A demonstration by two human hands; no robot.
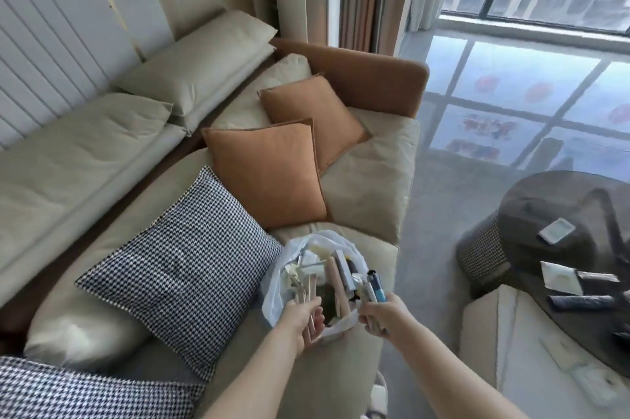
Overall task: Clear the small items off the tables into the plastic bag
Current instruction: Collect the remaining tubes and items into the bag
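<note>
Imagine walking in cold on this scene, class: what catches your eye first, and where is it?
Two orange cushions and a checked cushion lie on the beige sofa, centre and left. Below them, the left hand and right hand hold a stuffed plastic bag open. At right, a dark table carries small items.

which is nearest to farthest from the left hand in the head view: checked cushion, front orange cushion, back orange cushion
From the left hand, which grips sticks at the plastic bag:
1. Checked cushion, just left of the hand on the sofa.
2. Front orange cushion, beyond the bag.
3. Back orange cushion, by the sofa's far arm.
</note>
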